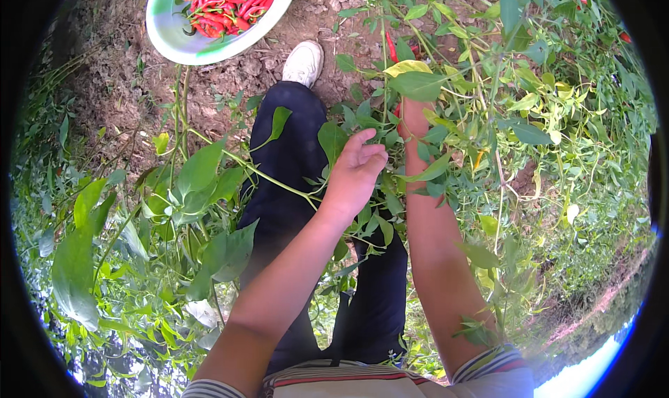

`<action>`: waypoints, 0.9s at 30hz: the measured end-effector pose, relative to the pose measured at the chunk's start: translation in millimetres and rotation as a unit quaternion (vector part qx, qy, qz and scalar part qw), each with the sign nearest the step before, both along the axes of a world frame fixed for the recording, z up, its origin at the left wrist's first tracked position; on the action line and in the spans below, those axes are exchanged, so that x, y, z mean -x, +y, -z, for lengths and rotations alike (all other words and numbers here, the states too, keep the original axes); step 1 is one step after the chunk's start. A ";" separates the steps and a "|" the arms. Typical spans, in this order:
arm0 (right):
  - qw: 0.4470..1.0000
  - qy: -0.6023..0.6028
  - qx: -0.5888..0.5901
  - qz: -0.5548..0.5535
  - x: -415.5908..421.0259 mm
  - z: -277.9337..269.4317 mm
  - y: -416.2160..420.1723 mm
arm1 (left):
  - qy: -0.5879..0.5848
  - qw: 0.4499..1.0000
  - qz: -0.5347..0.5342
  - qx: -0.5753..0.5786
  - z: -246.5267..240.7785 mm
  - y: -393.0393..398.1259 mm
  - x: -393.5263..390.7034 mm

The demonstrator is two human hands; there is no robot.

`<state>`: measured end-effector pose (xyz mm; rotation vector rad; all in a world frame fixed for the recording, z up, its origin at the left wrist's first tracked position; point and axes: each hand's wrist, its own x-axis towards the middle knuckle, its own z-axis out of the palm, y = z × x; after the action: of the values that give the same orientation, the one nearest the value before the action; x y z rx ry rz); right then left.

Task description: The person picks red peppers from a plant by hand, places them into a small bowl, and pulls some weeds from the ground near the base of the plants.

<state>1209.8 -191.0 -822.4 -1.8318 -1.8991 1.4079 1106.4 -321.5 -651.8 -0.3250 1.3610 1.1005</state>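
My left hand (358, 165) is held over the chilli plants in front of my dark trouser leg. Its fingers curl loosely, somewhat apart, and no object shows in it. To its right, my right hand (416, 117) reaches in among the stems. A broad green leaf (418, 86) and a yellowing leaf (408, 67) cover its fingers, so whatever they touch is hidden. Bits of red show close beside that wrist. Just beyond, a red chilli pepper (391, 46) hangs on the plant. An orange chilli pepper (478, 159) hangs to the right of my forearm.
A pale basin (180, 53) with green patches stands on the soil (235, 74) at the upper left, holding many red chilli peppers (230, 6). My white shoe (303, 63) is planted near it. A leafy stem (251, 168) crosses my leg. Dense plants grow on both sides.
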 end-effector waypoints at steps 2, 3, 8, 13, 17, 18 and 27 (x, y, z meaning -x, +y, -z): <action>0.997 0.054 -0.061 -0.018 -0.1 -11.3 -5.6 | 0.001 1.000 -0.007 -0.004 -0.5 -0.7 3.0; 0.992 0.083 -0.086 -0.031 7.1 -21.6 -10.6 | 0.005 1.000 -0.016 -0.003 0.1 -2.0 4.7; 0.981 0.152 0.023 0.117 13.7 -43.8 -18.7 | 0.000 0.999 -0.042 -0.008 1.5 -1.3 6.4; 0.992 0.117 0.005 0.054 17.2 -53.3 -12.9 | 0.004 0.999 -0.047 -0.005 1.3 -1.3 7.2; 0.996 0.033 0.080 -0.013 -10.3 -38.2 -2.3 | 0.011 0.999 -0.041 -0.003 -4.8 3.1 12.5; 0.985 -0.017 -0.001 -0.169 15.4 -63.9 0.6 | 0.027 0.998 -0.062 0.006 0.5 -4.9 14.8; 0.955 0.171 0.207 0.127 12.1 -60.3 -22.7 | 0.562 0.772 0.280 -0.100 69.2 76.6 65.9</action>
<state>1197.7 -213.6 -762.1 -1.7575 -1.2241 1.9766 1040.5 -244.9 -721.0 1.0339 2.1335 0.8844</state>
